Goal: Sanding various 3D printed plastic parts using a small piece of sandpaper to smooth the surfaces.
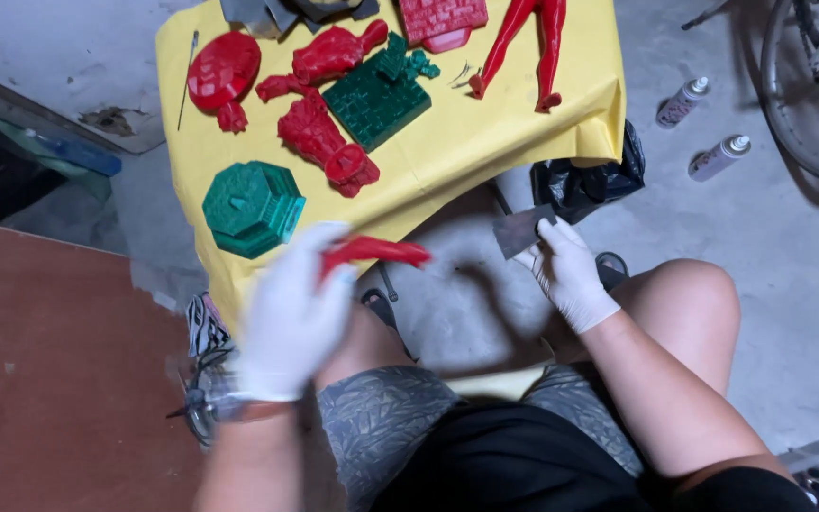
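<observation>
Clearly the work in hand is smoothing a small red part (376, 251) with a grey scrap of sandpaper (520, 230). The left hand (291, 318), gloved in white, is closed around the part's near end, and the rest of it sticks out toward three o'clock, blurred. The right hand (569, 273), also gloved, pinches the sandpaper between thumb and fingers, well apart from the part. To do this well, I judge the part should be gripped close to the patch being rubbed and held firmly, with light strokes following its curve so no detail gets flattened.

Counting from the left on the yellow-covered counter (523, 123): one thin metal pick (187, 81) at ten o'clock, one green eight-sided piece (253, 209), about four red pieces at the middle, though their edges run together, one green square block (376, 95), one red brick-textured piece (443, 21) at twelve o'clock, and one pair of red legs (528, 47). On the floor at two o'clock lie two spray cans (703, 128), beside one bicycle wheel (812, 85).
</observation>
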